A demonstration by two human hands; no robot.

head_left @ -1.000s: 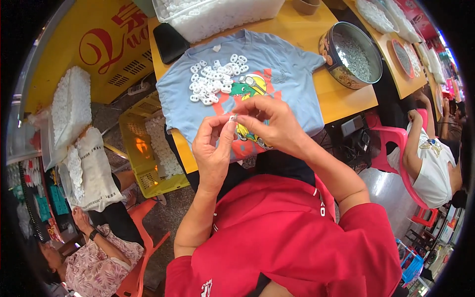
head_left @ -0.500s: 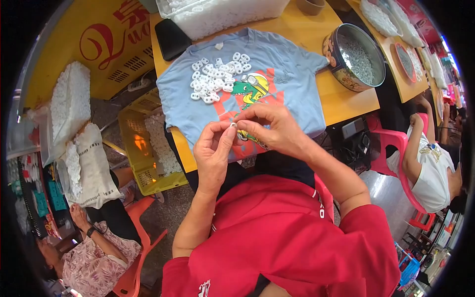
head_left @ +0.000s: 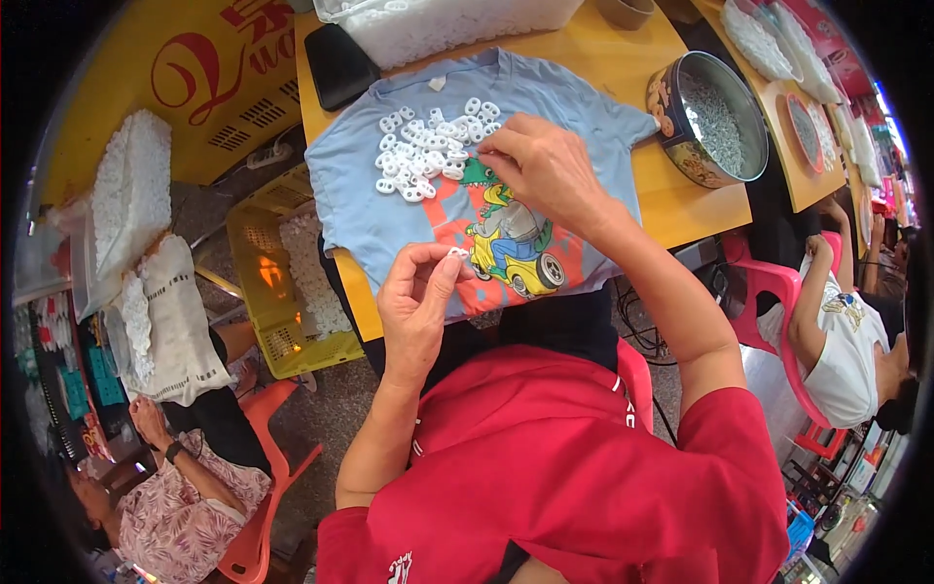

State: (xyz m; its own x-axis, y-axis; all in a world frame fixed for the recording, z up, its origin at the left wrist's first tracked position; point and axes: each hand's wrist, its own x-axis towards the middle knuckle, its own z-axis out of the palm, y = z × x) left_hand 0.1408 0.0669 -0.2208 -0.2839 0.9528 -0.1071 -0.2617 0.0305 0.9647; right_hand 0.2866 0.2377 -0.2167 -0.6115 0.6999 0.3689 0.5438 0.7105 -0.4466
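Observation:
My left hand [head_left: 418, 302] is closed in a pinch on a small white plastic piece [head_left: 458, 253], of which only the end shows past the thumb and forefinger. Over the right edge of a loose pile of white two-holed plastic pieces [head_left: 420, 156], my right hand [head_left: 550, 170] is curled, thumb and fingers drawn together; whatever may be between its fingertips is hidden. The pile lies on a light blue T-shirt [head_left: 355, 161] spread over the yellow table. A cartoon dinosaur print shows between my hands.
A round tin [head_left: 662, 115] of small metal parts stands at the table's right. At the back are a black phone [head_left: 339, 66] and a tub of white pieces [head_left: 457, 34]. A yellow crate [head_left: 255, 253] sits at lower left. Other people sit on both sides.
My right hand has left my left hand and moved up to the pile's right edge, uncovering the print. My left hand stays in place with its white piece.

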